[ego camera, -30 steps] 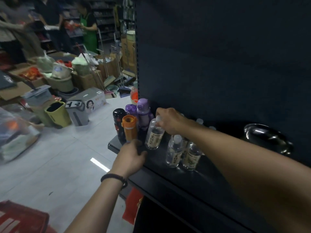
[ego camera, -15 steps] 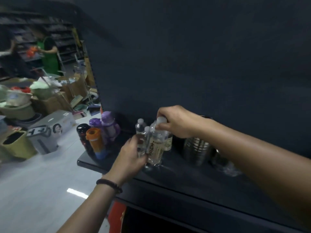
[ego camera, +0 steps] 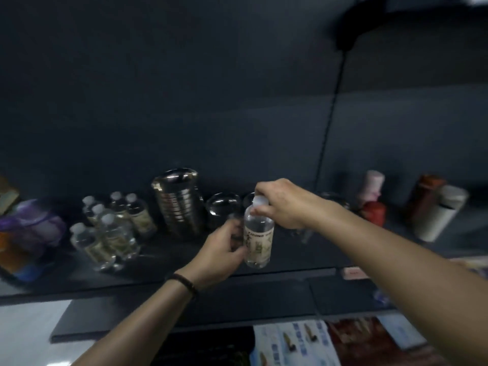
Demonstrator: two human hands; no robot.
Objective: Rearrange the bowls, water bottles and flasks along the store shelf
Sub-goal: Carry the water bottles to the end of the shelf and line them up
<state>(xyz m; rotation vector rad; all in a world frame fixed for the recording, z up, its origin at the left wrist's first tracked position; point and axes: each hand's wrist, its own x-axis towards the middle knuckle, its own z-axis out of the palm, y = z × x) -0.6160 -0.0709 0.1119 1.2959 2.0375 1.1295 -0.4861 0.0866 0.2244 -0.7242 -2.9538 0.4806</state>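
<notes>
While the right hand (ego camera: 280, 204) pinches the white cap from above, the left hand (ego camera: 221, 252) curls its fingers round the side of a clear water bottle (ego camera: 258, 239). The bottle is upright near the front edge of the dark shelf (ego camera: 158, 270); whether its base touches the board is unclear. Its pale label carries dark print, too blurred to read. To the left stands a cluster of like bottles (ego camera: 105, 228), their labels equally smeared. Just behind the hands are a stack of steel bowls (ego camera: 179, 202) and a glass bowl (ego camera: 224, 207), with more glassware partly hidden by the right hand. Purple flasks (ego camera: 31, 223) blur at the left edge. Further right stand a pink-and-red flask (ego camera: 371, 199) and a white flask (ego camera: 438, 215).
</notes>
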